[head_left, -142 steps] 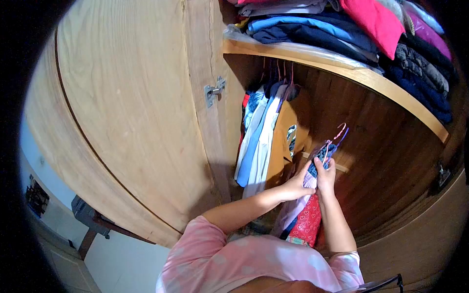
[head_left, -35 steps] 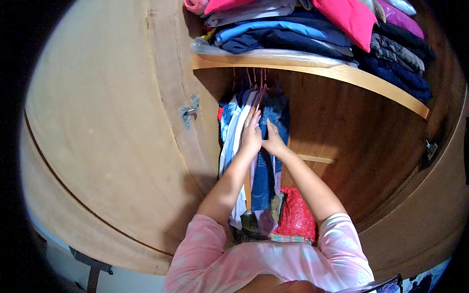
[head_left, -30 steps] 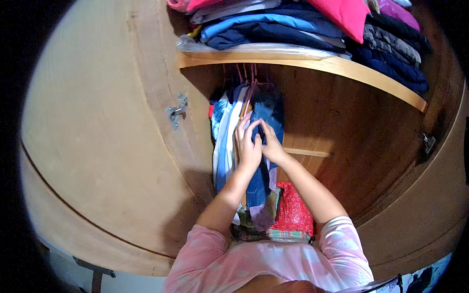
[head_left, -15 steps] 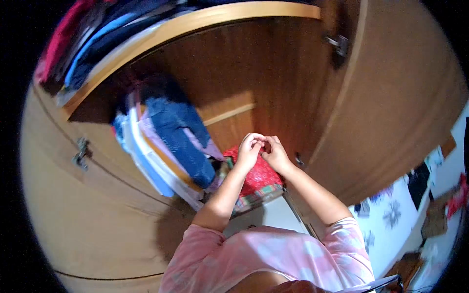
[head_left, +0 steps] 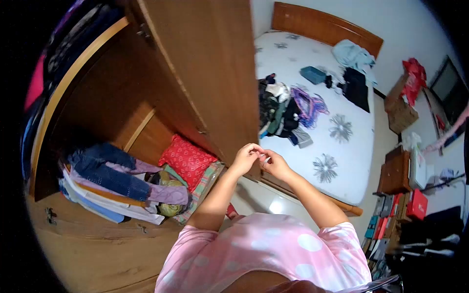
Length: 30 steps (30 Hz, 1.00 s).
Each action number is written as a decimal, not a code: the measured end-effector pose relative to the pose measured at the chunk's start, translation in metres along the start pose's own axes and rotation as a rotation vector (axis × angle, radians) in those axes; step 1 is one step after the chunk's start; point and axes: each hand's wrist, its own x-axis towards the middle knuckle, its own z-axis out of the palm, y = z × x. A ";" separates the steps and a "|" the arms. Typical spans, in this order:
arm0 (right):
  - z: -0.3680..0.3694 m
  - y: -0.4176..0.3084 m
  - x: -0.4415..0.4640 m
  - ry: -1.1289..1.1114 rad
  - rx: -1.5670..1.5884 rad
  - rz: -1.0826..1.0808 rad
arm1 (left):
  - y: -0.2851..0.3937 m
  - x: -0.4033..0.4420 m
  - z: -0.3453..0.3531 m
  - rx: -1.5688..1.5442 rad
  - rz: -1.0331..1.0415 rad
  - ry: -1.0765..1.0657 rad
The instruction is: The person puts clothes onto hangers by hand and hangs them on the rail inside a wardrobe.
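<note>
My left hand and my right hand are raised in front of my chest, their curled fingertips meeting. Whatever may lie between the fingers is hidden or too small to make out. To their left, inside the open wardrobe, a red heart-patterned pillow rests on folded plaid fabric. Beside it hang blue jeans over a stack of white, orange and lilac clothes. Neither hand touches any of these.
The open wardrobe door stands upright left of the bed. On the mattress lie purple hangers, piled dark clothes, a teal bin and black trousers. Shoe boxes and a cardboard box line the right side.
My view has swung right, away from the wardrobe, bringing the bed and the room into sight. My hands stay together in nearly the same pose.
</note>
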 end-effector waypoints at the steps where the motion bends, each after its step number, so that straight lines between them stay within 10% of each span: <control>1: -0.017 0.012 -0.016 0.047 -0.001 0.022 | -0.007 0.006 0.022 0.006 -0.022 -0.052; 10: -0.141 0.089 -0.104 0.371 0.100 0.244 | -0.059 0.077 0.159 0.118 -0.104 -0.329; 30: -0.332 0.248 0.009 0.629 0.517 0.720 | -0.286 0.415 0.271 -0.219 -0.894 -0.069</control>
